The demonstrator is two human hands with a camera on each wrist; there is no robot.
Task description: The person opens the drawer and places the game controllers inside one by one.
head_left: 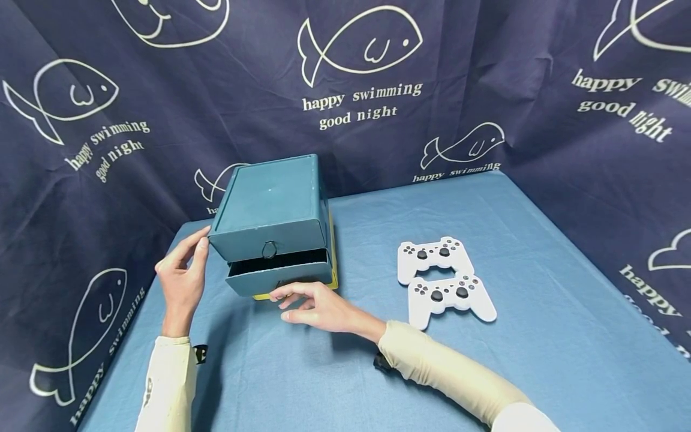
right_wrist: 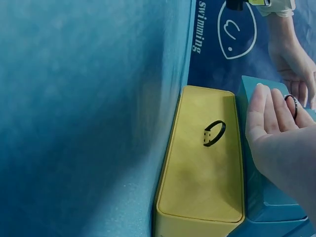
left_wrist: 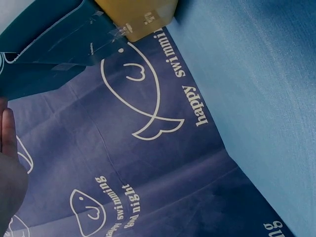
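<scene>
A drawer stack [head_left: 270, 189] on the blue counter [head_left: 540, 288], two grips at its front.
The middle drawer [head_left: 302, 273] juts out beneath the top one; from here the left grip [head_left: 182, 273] has fingers fairly straight, touching the stack's upper left corner, while the right grip [head_left: 321, 307], loosely bent, is at the drawer's front, a pull ring [right_wrist: 296, 105] against its fingers, though I can't tell whether one hooks through.

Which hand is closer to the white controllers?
The right hand. It is just left of the controllers, by the open drawer. The left hand is farther away, at the left front corner of the blue box.
</scene>
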